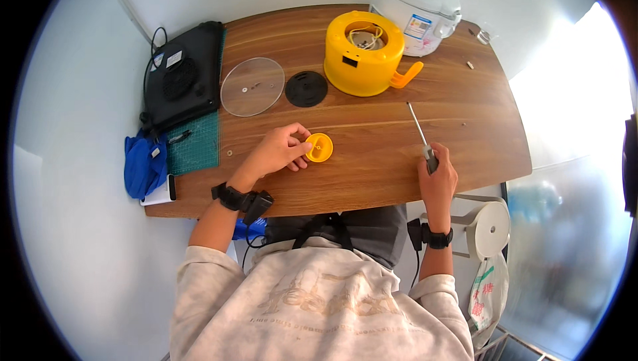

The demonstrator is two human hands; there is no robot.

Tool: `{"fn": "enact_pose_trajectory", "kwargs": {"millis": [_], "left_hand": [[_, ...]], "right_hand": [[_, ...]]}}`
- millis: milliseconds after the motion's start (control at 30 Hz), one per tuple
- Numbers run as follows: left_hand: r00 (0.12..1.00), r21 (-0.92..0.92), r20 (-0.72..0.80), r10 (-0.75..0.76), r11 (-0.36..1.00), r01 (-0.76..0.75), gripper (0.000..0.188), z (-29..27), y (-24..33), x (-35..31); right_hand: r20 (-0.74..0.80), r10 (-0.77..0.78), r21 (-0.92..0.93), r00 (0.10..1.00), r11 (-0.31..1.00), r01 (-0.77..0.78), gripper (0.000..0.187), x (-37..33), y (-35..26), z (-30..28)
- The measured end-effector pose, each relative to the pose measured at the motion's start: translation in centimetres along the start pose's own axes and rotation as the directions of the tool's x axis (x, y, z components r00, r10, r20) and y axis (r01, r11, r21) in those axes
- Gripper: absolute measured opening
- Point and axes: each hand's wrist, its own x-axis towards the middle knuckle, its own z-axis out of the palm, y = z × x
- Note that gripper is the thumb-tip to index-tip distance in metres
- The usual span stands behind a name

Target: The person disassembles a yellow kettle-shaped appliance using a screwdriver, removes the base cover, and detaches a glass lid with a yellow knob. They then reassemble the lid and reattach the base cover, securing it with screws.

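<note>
Between the thumb and fingers of my left hand [287,149] is the rim of a small round yellow knob [323,151], its hollow side facing up. My right hand [438,168] is wrapped round the handle of a screwdriver [417,124], whose metal shaft points away from me over the table. Beyond them stands a yellow round appliance body [362,75] with an orange-yellow handle on its right; loose pale wires show in its open top. A black slotted disc [306,89] and a clear round lid [249,92] lie left of it, with small parts on the lid.
A white rice cooker [419,12] stands at the back right. On the left are a black flat appliance [183,75] with a coiled cord, a green cutting mat [199,141] and a blue pouch [144,165]. Beside my right arm is a white stool [490,229].
</note>
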Motion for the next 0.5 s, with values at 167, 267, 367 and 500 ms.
{"fn": "enact_pose_trajectory", "kwargs": {"millis": [167,267,367,500], "left_hand": [[1.000,-0.021,-0.013,0.027,0.999,-0.027,0.028,1.5,0.6,1.2],[0.999,-0.013,-0.028,0.018,1.000,-0.019,0.031,1.5,0.6,1.2],[0.997,-0.032,-0.077,0.016,0.999,-0.019,0.033,0.1,-0.3,0.8],[0.965,-0.165,-0.261,-0.034,0.986,-0.010,0.028,-3.7,-3.2,-0.5]], "right_hand": [[-0.011,-0.080,-0.071,0.997,0.994,0.079,0.028,1.7,1.4,0.0],[0.007,-0.050,-0.074,0.999,0.996,0.051,0.025,2.3,1.9,0.1],[-0.013,-0.059,-0.076,0.998,0.995,0.058,0.025,2.5,2.2,0.5],[0.047,-0.027,-0.106,0.999,0.994,0.032,0.027,2.6,1.7,0.4]]}}
